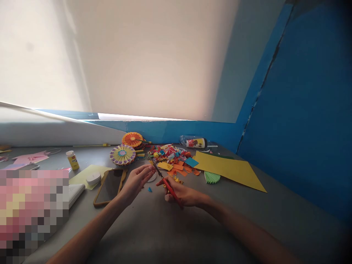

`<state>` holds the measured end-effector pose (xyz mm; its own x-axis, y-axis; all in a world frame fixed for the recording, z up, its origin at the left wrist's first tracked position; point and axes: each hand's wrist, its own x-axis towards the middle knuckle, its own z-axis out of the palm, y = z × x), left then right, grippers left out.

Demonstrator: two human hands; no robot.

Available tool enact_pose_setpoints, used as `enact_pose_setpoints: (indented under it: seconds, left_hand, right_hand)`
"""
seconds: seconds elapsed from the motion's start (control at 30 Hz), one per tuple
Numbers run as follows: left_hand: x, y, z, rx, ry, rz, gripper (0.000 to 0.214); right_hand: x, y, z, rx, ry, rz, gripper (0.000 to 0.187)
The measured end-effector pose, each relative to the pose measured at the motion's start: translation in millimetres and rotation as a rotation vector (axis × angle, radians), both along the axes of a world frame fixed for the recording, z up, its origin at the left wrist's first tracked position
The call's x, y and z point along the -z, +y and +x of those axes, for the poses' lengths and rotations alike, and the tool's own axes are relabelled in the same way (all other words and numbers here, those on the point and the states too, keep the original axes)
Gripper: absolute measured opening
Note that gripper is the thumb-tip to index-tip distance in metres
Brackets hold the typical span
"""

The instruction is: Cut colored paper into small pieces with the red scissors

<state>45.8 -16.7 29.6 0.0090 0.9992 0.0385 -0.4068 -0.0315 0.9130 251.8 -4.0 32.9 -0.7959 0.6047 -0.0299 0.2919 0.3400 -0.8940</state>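
Grey counter (154,234) in a blue corner
A deep blue wall (310,110) closes the right; a pale cream wall (154,55) rises at the far side, a bright strip of light (129,117) along its foot.

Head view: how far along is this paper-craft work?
Done: the orange rosette and purple rosette look finished, beside a pile of scraps. In hand: the right hand grips red scissors, blades at the left hand. Probably left: the green pleated fan and yellow sheet look unused.
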Motion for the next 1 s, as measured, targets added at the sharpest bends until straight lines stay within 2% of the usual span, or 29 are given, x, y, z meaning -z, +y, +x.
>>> enact_pose_setpoints:
  seconds: [0.2, 0.33, 0.6, 0.73, 0.87, 1.0]
  left_hand:
    - [1.5, 1, -2, 0.022, 0.016, -0.028, 0.023]
    - [0.4, 1, -2, 0.015, 0.012, -0.033, 0.021]
    - [-2.0, -1, 0, 0.008, 0.018, 0.052, 0.026]
    - [-1.5, -2, 0, -0.03, 0.061, 0.094, 0.026]
    - [-1.5, -4, 2, -0.011, 0.092, 0.096, 0.025]
    - [-2.2, -6, 5, -0.012, 0.092, 0.106, 0.024]
  right_hand:
    - [2.2, -2, -4, 0.046, 0.052, -0.037, 0.056]
    - [-4.0, -8, -9, 0.09, 0.108, -0.038, 0.054]
    - [-14.2, -15, -13, 0.142, 0.123, -0.044, 0.05]
    - [-9.8, -14, -11, 0.114, 0.127, -0.039, 0.054]
    - [1.4, -8, -8, 0.004, 0.126, -0.045, 0.064]
    - [8.9, -3, -6, -0.043, 0.13, -0.016, 0.06]
